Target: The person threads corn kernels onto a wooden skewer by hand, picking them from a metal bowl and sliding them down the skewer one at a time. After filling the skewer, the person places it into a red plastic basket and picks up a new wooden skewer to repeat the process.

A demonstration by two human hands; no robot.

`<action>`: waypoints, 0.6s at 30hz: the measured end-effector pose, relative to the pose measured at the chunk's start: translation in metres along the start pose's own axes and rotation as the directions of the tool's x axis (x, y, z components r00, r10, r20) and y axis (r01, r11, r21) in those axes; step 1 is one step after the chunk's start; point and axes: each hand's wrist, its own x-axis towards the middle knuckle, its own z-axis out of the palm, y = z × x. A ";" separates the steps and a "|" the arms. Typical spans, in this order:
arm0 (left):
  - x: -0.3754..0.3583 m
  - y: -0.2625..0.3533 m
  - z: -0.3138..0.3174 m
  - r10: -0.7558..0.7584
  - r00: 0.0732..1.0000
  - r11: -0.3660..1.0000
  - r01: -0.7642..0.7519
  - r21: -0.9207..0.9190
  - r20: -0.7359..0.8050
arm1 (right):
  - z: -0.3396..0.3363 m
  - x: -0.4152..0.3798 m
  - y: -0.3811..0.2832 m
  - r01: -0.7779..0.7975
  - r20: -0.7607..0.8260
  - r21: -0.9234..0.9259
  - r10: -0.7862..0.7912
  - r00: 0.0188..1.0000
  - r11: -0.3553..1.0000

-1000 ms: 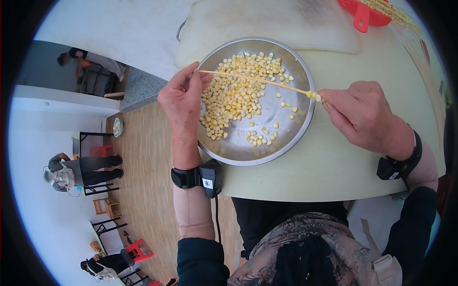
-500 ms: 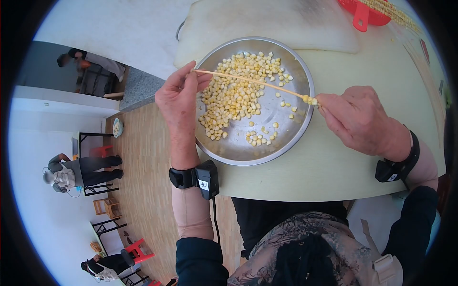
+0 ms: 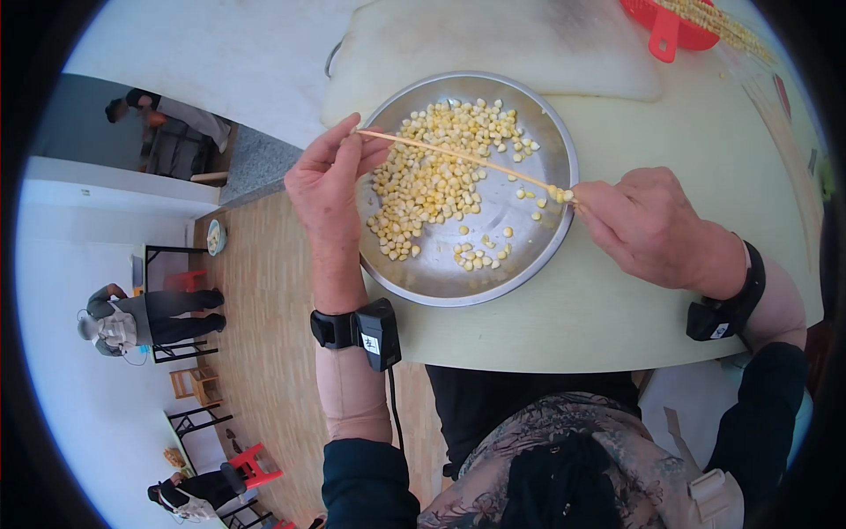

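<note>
A thin wooden skewer [image 3: 454, 153] slants across the top of a round metal bowl [image 3: 515, 271]. My left hand [image 3: 330, 181] pinches its left end between thumb and fingers. At the other end, a few corn kernels [image 3: 559, 193] are threaded close together, right beside the fingertips of my right hand [image 3: 648, 225]. Those fingers are closed at the skewer's tip, and whether a kernel lies inside the pinch is hidden. Below the skewer, many loose yellow corn kernels [image 3: 432, 181] cover the left and upper part of the bowl, with several scattered at the right and bottom.
Behind the bowl lies a white cutting board [image 3: 493, 44]. At the far right are a red plastic basket [image 3: 664, 35], filled corn skewers [image 3: 723, 25] across it, and bare skewers [image 3: 780, 132]. Other people [image 3: 123, 319] are farther off at left, beside tables and red stools.
My right hand has moved slightly left and down, and the skewer's right end with its kernels has shifted the same way. My left hand keeps its pinch almost in place.
</note>
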 end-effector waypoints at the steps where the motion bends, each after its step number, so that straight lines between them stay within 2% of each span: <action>1: 0.000 0.000 0.000 0.002 1.000 1.000 -0.002 -0.020 0.004 | 0.001 0.000 0.000 0.002 -0.007 0.004 -0.002 1.000 1.000; 6: -0.001 0.005 0.008 0.014 1.000 1.000 -0.013 -0.028 0.011 | 0.001 0.001 0.002 -0.052 -0.001 0.009 0.052 0.999 0.999; 9: 0.000 0.003 0.005 0.012 1.000 0.991 -0.014 -0.134 -0.018 | 0.001 0.000 0.004 -0.081 -0.021 0.029 0.081 0.996 0.996; 11: 0.004 -0.003 -0.006 -0.073 0.996 0.965 0.084 -0.247 0.051 | 0.000 0.000 0.004 -0.080 -0.022 0.030 0.081 0.996 0.996; 18: 0.007 -0.003 -0.012 -0.155 0.983 0.916 0.181 -0.357 0.101 | -0.002 0.000 0.002 -0.054 -0.004 0.015 0.054 0.999 0.998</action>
